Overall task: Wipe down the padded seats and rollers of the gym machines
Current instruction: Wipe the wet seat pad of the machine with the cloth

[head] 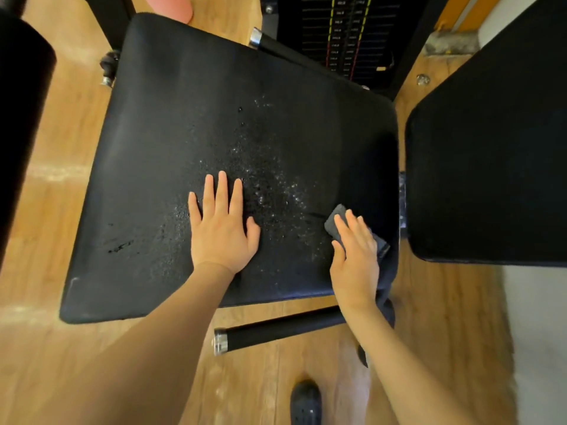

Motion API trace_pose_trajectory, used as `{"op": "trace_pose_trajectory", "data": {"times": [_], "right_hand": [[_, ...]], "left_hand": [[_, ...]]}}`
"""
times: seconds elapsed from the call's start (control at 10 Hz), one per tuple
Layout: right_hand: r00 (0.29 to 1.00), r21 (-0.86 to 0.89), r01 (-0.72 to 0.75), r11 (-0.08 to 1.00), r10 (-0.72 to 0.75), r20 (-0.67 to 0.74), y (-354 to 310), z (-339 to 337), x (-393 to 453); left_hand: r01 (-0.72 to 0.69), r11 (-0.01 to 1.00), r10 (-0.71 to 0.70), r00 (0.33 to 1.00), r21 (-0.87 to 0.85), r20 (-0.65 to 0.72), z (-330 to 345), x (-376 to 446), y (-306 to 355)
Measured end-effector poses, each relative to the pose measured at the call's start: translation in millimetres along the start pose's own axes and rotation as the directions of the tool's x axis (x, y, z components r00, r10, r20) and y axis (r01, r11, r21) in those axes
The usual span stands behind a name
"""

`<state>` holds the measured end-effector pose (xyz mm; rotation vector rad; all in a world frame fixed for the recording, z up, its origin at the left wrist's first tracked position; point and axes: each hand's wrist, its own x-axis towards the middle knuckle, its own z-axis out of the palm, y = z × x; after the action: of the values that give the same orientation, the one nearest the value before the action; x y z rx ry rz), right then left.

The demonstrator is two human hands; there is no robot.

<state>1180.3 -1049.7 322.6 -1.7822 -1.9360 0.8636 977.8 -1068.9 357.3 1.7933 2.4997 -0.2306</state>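
Large black padded vinyl seat (190, 142) fills centre of view, speckled with wet droplets (270, 185) across middle. Left hand (222, 223) lies flat, fingers straight, pressing seat. Right hand (356, 250) presses folded dark grey cloth (336, 220) near seat's right edge, fingers laid over it, not curled. Cloth judged light, soft, limp: best kept under flat palm. Seat likely firm, slick where wet.
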Motion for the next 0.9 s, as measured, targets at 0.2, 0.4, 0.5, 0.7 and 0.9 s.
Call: {"op": "trace_pose_trajectory", "data": {"times": [0.2, 0.4, 0.5, 0.7, 0.9], "right_hand": [[0.999, -0.023, 0.006, 1.000, -0.006, -0.034, -3, 7, -18], [0.980, -0.021, 0.171, 0.985, -0.173, -0.096, 6, 17, -51], [0.972, -0.024, 0.217, 0.976, -0.218, -0.091, 10, 17, -55], [0.949, 0.010, 0.317, 0.949, -0.317, -0.003, 21, 11, -52], [0.966, 0.218, 0.257, 0.941, -0.258, -0.026, -3, -10, 30]], "left_hand": [[-0.001, 1.000, 0.000, 1.000, -0.017, -0.012, -1, -2, 0], [-0.003, 1.000, 0.003, 1.000, -0.016, -0.022, 0, -2, 1], [-0.004, 1.000, 0.004, 1.000, -0.010, -0.020, 0, -2, 0], [0.000, 1.000, 0.000, 1.000, -0.016, -0.011, -2, 0, 1], [0.007, 1.000, -0.007, 1.000, -0.011, 0.000, -3, 1, 1]]}}
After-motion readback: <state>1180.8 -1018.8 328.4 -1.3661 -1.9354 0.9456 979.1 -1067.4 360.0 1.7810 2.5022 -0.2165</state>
